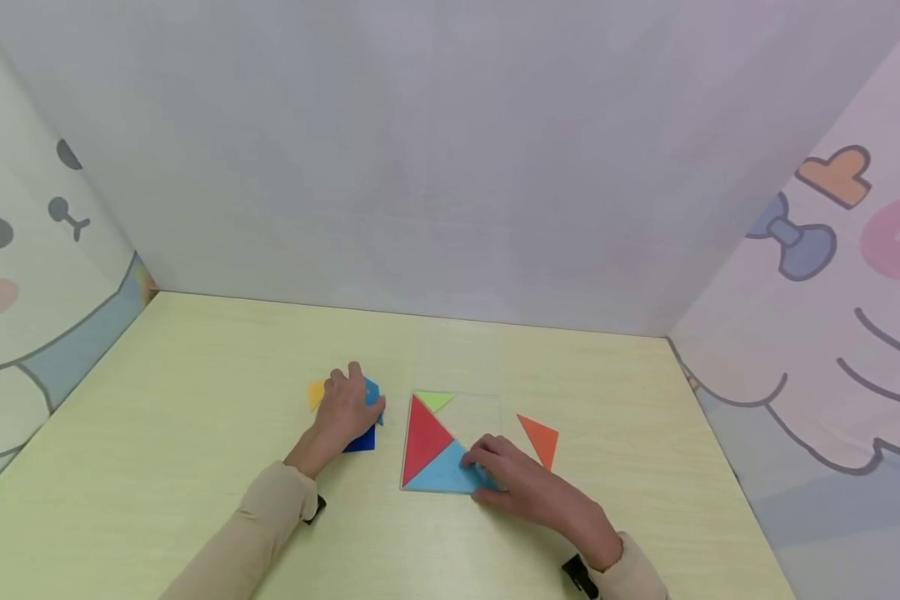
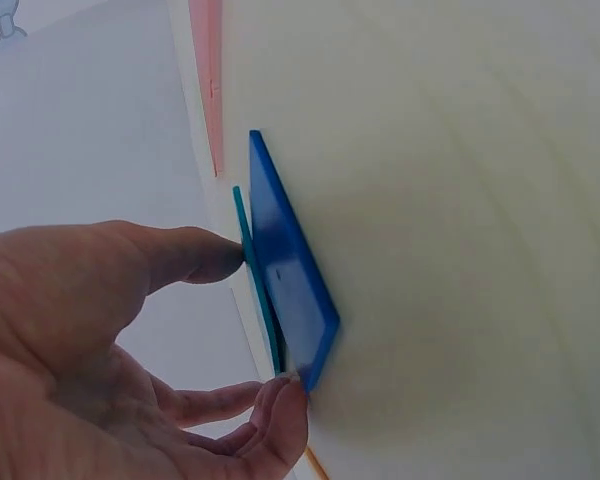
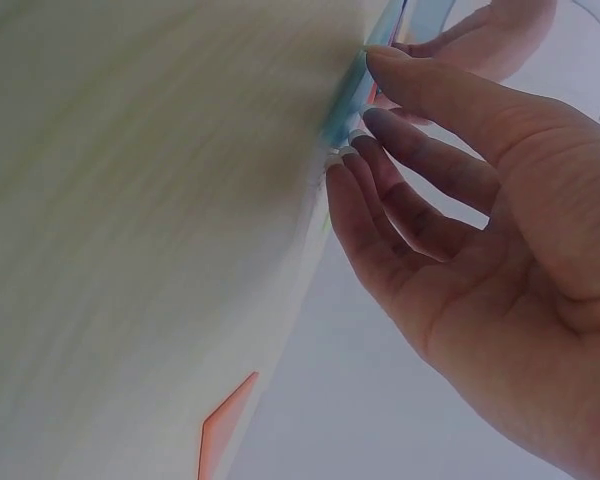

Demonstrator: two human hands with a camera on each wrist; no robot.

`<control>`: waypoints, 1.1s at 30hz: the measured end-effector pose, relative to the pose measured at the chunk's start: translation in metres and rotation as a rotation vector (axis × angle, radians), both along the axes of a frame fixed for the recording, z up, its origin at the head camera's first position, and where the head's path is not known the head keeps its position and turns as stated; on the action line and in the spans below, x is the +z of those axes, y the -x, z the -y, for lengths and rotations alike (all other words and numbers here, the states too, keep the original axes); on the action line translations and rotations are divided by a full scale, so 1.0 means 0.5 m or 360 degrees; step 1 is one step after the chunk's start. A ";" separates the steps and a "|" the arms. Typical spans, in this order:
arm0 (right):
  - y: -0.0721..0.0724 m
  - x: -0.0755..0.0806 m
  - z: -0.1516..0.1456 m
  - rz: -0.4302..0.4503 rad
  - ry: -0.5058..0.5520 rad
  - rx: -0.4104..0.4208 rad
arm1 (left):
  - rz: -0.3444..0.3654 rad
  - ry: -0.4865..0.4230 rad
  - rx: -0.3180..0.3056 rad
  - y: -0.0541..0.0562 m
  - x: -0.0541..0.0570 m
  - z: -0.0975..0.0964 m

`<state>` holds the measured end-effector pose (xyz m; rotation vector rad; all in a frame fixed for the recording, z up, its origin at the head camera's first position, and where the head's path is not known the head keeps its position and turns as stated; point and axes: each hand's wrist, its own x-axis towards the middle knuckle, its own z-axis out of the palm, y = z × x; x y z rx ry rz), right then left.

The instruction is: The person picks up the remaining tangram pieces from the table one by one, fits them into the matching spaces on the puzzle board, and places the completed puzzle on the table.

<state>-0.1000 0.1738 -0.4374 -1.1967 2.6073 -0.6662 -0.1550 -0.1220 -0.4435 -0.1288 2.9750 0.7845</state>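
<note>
Right hand [image 1: 521, 483] pinches the right end of the light-blue triangle [image 1: 442, 469], thumb on the near edge, fingertips over the far side, and that triangle is down at the near side of the pale tray [image 1: 482, 415]. Looks like the seating step: what's called for now seems a small nudge to square it, then a release. Its long edge runs left to right along the tray's near side, tip pointing away from the person, one short edge meeting the red triangle [image 1: 425, 436]. Farther out, the green triangle [image 1: 432, 400] sits in the far left corner, the orange triangle [image 1: 542, 437] waits off to the right, and over left, the left hand [image 1: 345, 408] grips a teal piece [image 2: 257, 280] against a dark-blue piece [image 2: 288, 265].
</note>
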 end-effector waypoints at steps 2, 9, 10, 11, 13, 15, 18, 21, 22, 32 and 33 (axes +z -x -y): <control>0.000 -0.001 0.000 -0.0004 -0.0009 0.0000 | 0.0011 0.0001 -0.0004 0.000 0.001 0.000; -0.001 -0.005 -0.001 0.0014 -0.0050 -0.0029 | 0.0032 -0.0038 0.0006 0.002 0.003 -0.004; -0.001 -0.005 -0.001 0.0010 -0.0046 -0.0025 | 0.0037 -0.0042 0.0011 0.002 0.003 -0.005; -0.001 -0.005 -0.002 0.0008 -0.0042 -0.0020 | 0.0045 -0.0047 0.0017 0.003 0.002 -0.005; -0.001 -0.006 -0.002 -0.0004 -0.0033 -0.0009 | 0.0057 -0.0050 0.0023 0.004 0.001 -0.006; -0.001 -0.006 -0.003 -0.0017 -0.0026 0.0001 | 0.0074 -0.0050 0.0030 0.005 0.000 -0.007; -0.001 -0.006 -0.004 -0.0024 -0.0025 0.0003 | 0.0095 -0.0042 0.0036 0.007 0.001 -0.009; -0.002 -0.005 -0.003 -0.0009 -0.0030 -0.0005 | 0.0106 -0.0034 0.0037 0.008 0.004 -0.010; -0.002 -0.004 -0.003 -0.0002 -0.0033 -0.0009 | 0.0106 -0.0031 0.0038 0.008 0.005 -0.010; -0.001 -0.003 0.001 0.0012 -0.0055 -0.0020 | 0.0123 0.0065 0.0060 0.017 0.003 -0.011; -0.001 -0.003 0.001 0.0010 -0.0057 -0.0021 | 0.0126 0.0074 0.0056 0.018 0.003 -0.011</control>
